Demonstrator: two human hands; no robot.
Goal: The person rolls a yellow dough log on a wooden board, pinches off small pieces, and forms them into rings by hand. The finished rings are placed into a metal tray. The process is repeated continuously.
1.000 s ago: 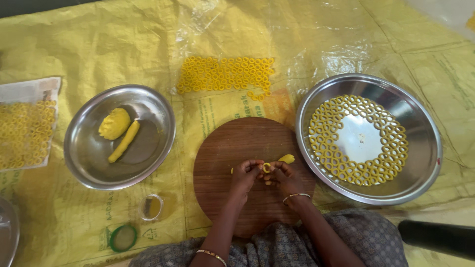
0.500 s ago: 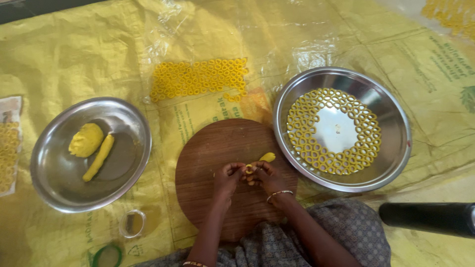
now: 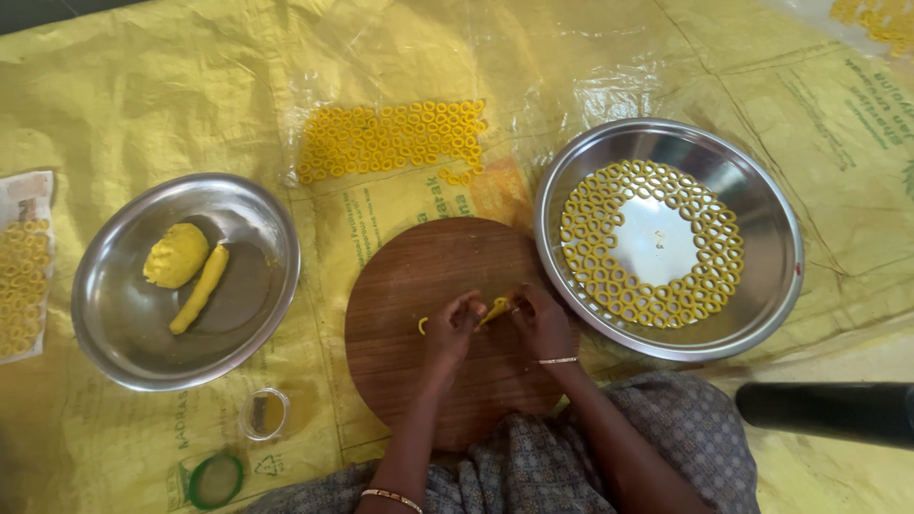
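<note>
Both hands, the left hand (image 3: 452,322) and the right hand (image 3: 538,319), were pinched nearly closed on a short yellow dough strip (image 3: 493,311) held between them, just above the round wooden board (image 3: 419,276). The strip was judged light, soft and easily deformed, best held by its ends with fingertips. A steel dish of dough rings (image 3: 762,190) lay just right of the hands; a steel bowl (image 3: 114,324) of dough lay well left.

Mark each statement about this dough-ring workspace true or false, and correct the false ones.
1. Both hands work a strip of yellow dough over the round wooden board. True.
2. The right steel bowl is empty. False: dough rings lie in a circle inside it.
3. The left steel bowl holds a dough lump and a dough roll. True.
4. The left hand rests in the left bowl. False: it is over the board, beside the right hand.
5. More rings lie on the plastic sheet beyond the board. True.
</note>
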